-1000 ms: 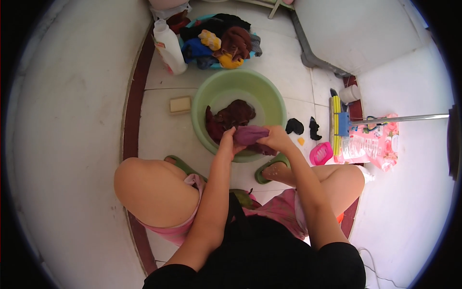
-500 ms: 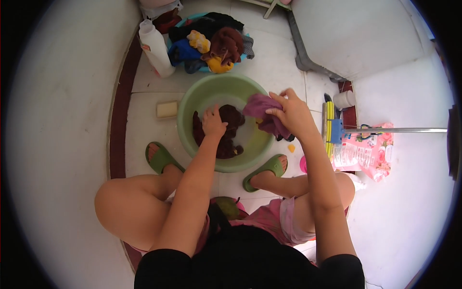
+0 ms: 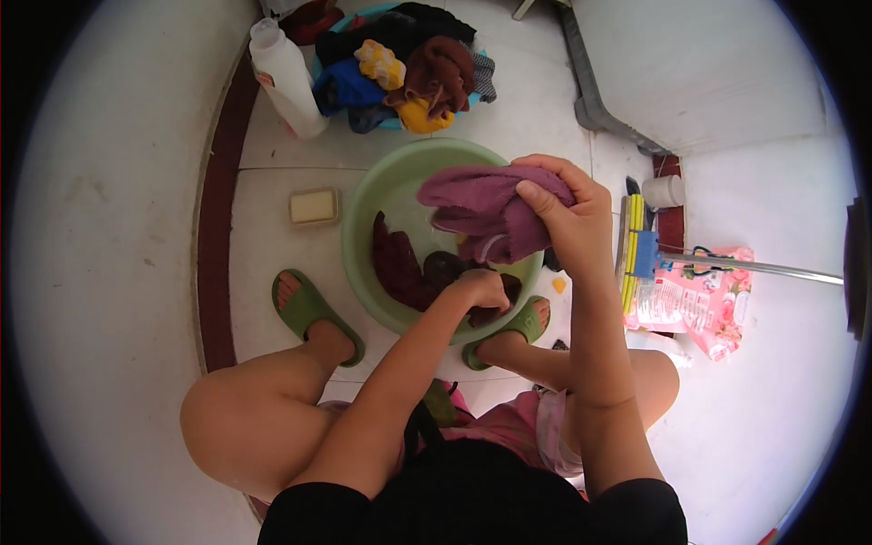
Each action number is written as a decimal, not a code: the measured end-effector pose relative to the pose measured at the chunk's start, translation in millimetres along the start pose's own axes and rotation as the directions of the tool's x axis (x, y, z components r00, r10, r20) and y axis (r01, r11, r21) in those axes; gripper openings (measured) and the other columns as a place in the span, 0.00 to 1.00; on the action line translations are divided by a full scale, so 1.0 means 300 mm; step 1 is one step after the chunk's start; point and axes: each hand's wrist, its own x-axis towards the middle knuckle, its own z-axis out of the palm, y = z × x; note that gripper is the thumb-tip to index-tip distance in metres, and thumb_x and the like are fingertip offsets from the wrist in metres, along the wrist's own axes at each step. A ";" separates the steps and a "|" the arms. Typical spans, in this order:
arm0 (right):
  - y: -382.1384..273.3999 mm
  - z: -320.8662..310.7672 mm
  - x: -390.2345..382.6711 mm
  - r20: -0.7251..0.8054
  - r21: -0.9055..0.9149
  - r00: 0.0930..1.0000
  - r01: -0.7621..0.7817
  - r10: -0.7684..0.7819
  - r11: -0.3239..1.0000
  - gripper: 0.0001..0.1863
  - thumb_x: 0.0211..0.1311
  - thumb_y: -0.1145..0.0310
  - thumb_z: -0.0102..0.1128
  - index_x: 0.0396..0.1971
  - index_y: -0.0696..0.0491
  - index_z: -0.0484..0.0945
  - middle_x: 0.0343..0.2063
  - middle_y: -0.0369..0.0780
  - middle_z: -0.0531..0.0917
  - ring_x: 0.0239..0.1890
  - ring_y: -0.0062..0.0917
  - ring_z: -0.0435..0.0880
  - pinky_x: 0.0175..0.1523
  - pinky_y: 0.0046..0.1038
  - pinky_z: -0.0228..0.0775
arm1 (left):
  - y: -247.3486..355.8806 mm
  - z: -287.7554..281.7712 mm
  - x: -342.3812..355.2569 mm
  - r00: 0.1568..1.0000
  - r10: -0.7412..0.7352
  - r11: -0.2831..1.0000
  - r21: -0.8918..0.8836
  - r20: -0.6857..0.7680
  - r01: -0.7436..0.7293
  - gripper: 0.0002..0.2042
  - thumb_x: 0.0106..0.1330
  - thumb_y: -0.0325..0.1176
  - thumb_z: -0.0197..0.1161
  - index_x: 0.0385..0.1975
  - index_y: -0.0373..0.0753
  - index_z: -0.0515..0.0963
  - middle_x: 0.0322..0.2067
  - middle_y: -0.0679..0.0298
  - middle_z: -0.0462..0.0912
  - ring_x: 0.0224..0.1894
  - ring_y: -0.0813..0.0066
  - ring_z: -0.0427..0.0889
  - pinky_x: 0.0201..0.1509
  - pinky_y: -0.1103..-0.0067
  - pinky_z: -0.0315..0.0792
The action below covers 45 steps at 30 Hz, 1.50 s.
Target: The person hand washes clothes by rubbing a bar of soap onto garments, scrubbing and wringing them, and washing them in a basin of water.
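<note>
A light green basin [image 3: 359, 263] stands on the floor between my feet, with wet dark red cloth [image 3: 397, 272] and some water in it. My right hand [image 3: 577, 213] is closed on a bunched purple cloth [image 3: 490, 204], held up over the basin's right side. Low in the basin, my left hand [image 3: 483, 289] is closed on the dark cloth; its fingertips are partly hidden. The purple cloth covers part of the basin's inside.
A blue tub [image 3: 384, 11] heaped with clothes [image 3: 440, 77] stands beyond the basin, beside a white bottle [image 3: 286, 82]. At left lies a cream soap bar [image 3: 313, 206]. To the right are a yellow-headed mop [image 3: 627, 245], a pink bag [image 3: 690, 304] and a white cup [image 3: 666, 191].
My left hand has moved right and nearer me inside the basin, closing on the dark cloth. The purple cloth in my right hand has come up and spread farther left over the basin.
</note>
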 end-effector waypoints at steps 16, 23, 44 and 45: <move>1.038 0.309 -0.054 0.241 -0.928 0.962 0.189 0.129 0.320 0.35 0.47 0.47 0.64 0.59 0.28 0.66 0.60 0.46 0.62 0.60 0.40 0.61 0.53 0.55 0.56 | -0.418 -0.020 0.055 0.575 -0.798 -0.052 -0.930 -0.180 -0.363 0.17 0.60 0.41 0.57 0.47 0.48 0.65 0.30 0.67 0.72 0.31 0.76 0.72 0.36 0.79 0.68; 1.111 0.168 0.035 -0.008 -0.899 0.999 -0.028 0.046 0.436 0.38 0.41 0.61 0.70 0.58 0.32 0.68 0.56 0.43 0.67 0.54 0.42 0.66 0.52 0.44 0.63 | -0.286 -0.002 0.147 0.572 -0.808 -0.168 -0.872 -0.146 -0.459 0.26 0.62 0.49 0.59 0.57 0.42 0.65 0.45 0.63 0.76 0.47 0.66 0.75 0.52 0.75 0.69; 1.159 0.125 0.117 -0.506 -0.601 0.861 -0.318 -0.041 0.733 0.21 0.57 0.47 0.54 0.40 0.50 0.78 0.40 0.46 0.78 0.42 0.43 0.76 0.44 0.44 0.69 | -0.303 -0.132 0.072 0.565 -0.815 -0.328 -0.701 -0.129 -0.633 0.28 0.63 0.40 0.58 0.63 0.47 0.58 0.60 0.56 0.63 0.62 0.59 0.63 0.64 0.61 0.58; 1.145 0.254 0.057 -0.419 -0.757 0.904 -0.400 0.086 0.516 0.28 0.55 0.46 0.57 0.52 0.45 0.73 0.51 0.45 0.72 0.54 0.44 0.67 0.53 0.53 0.58 | -0.347 -0.106 0.045 0.617 -0.768 -0.331 -0.719 -0.171 -0.611 0.34 0.62 0.41 0.59 0.66 0.54 0.50 0.64 0.62 0.57 0.64 0.62 0.60 0.64 0.65 0.55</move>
